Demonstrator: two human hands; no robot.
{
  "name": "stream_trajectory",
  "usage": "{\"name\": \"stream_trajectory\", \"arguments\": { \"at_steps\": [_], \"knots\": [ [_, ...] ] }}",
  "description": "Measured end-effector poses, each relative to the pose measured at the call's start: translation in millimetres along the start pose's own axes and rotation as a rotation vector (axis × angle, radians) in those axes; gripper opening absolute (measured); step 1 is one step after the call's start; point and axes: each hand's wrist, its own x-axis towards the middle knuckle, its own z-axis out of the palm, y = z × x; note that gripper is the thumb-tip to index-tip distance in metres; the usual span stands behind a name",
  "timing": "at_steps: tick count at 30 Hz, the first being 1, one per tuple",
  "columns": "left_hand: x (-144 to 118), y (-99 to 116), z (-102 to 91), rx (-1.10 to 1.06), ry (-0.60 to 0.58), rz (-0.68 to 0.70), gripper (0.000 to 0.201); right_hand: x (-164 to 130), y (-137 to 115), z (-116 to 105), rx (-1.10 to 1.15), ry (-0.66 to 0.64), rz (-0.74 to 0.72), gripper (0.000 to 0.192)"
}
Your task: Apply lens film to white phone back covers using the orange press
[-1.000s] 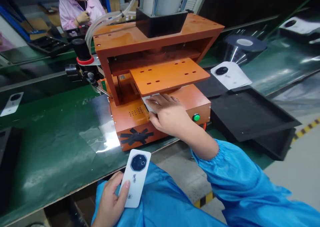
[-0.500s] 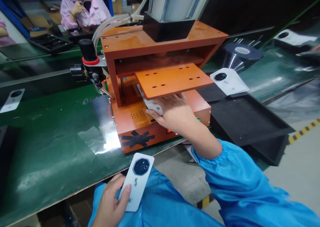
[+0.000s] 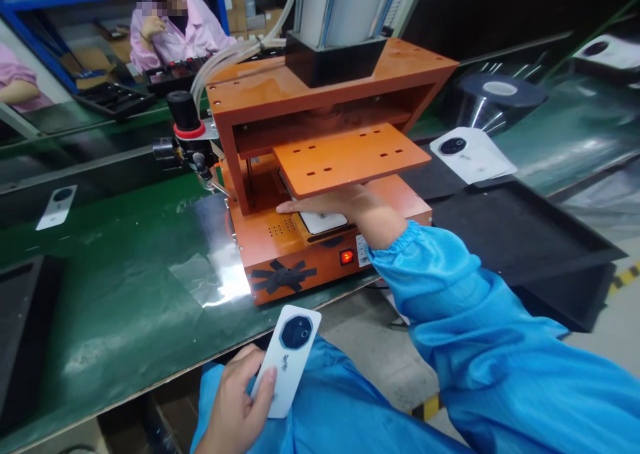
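Right hand [image 3: 345, 207]: flat, fingers together, resting on the white cover in the press [image 3: 323, 221]; clamped on nothing.
Left hand [image 3: 237, 401]: near and low, wrapped around a second white cover [image 3: 290, 361], thumb across its face, camera ring pointing far.
Press [image 3: 320, 174]: orange, middle of the green bench [image 3: 100, 294]; upper plate [image 3: 345, 157] raised just above the knuckles.
Seated cover: in the recess of the base, under the plate's near edge, red switch [image 3: 345, 257] just below.
Doing it well: probably press evenly with flat fingertips until all edges sit level in the recess; keep fingers out from beneath the plate; keep the spare cover well apart from the machine.
Right of press: black trays [image 3: 500, 234], more covers [image 3: 473, 154].
Far left: another person [image 3: 175, 31] in pink.
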Motion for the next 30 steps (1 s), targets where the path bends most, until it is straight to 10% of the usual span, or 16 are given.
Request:
{"name": "stream_trajectory", "arguments": {
  "at_steps": [3, 11, 14, 19, 30],
  "knots": [
    [10, 7, -0.1, 0.074, 0.032, 0.160, 0.020, -17, -11, -12, -0.019, -0.075, -0.009, 0.058],
    [49, 5, 17.6, 0.470, 0.142, 0.395, 0.017, -202, -9, -24, -0.394, 0.698, 0.179, 0.044],
    [61, 0, 21.9, 0.582, 0.122, 0.384, 0.025, -245, 9, -13, -0.501, 0.669, 0.218, 0.052],
    [67, -2, 22.3, 0.675, 0.118, 0.400, 0.028, -260, 22, -1, -0.558, 0.476, 0.191, 0.061],
    [61, -2, 28.6, 0.725, 0.161, 0.361, 0.033, -254, 22, -5, -0.517, 0.517, 0.181, 0.054]
  ]
}}
